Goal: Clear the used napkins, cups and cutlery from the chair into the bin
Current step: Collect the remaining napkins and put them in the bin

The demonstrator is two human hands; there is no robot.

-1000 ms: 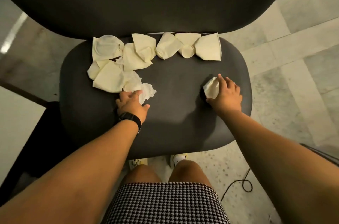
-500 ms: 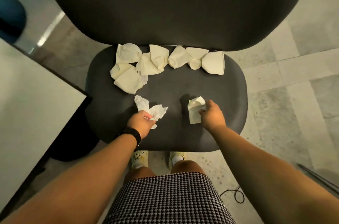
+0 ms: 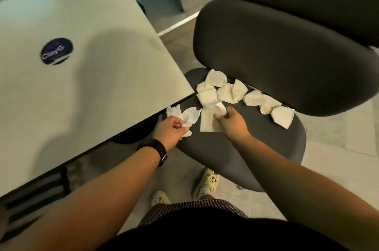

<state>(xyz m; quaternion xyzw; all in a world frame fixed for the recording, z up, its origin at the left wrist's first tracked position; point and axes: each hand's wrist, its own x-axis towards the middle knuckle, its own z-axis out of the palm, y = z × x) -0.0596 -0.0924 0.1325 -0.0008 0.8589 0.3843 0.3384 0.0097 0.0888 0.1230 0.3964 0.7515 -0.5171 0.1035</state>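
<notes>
My left hand (image 3: 170, 130) grips a crumpled white napkin (image 3: 185, 115) just off the left edge of the dark chair seat (image 3: 266, 148). My right hand (image 3: 232, 122) pinches a flattened white paper cup (image 3: 209, 121) above the seat's front left part. Several squashed cream paper cups (image 3: 227, 91) lie in a row along the back of the seat, under the dark backrest (image 3: 287, 55). No bin and no cutlery show in this view.
A pale table (image 3: 82, 76) with a round dark sticker (image 3: 56, 51) stands close on the left, its corner almost touching the seat. A dark object sits on the floor under the table edge. My feet in light clogs (image 3: 207, 183) stand in front of the chair.
The view has swung left, bringing the table in. Both hands have lifted their paper pieces and carried them leftward, toward the seat's left edge. The cup in my right hand hangs unfolded.
</notes>
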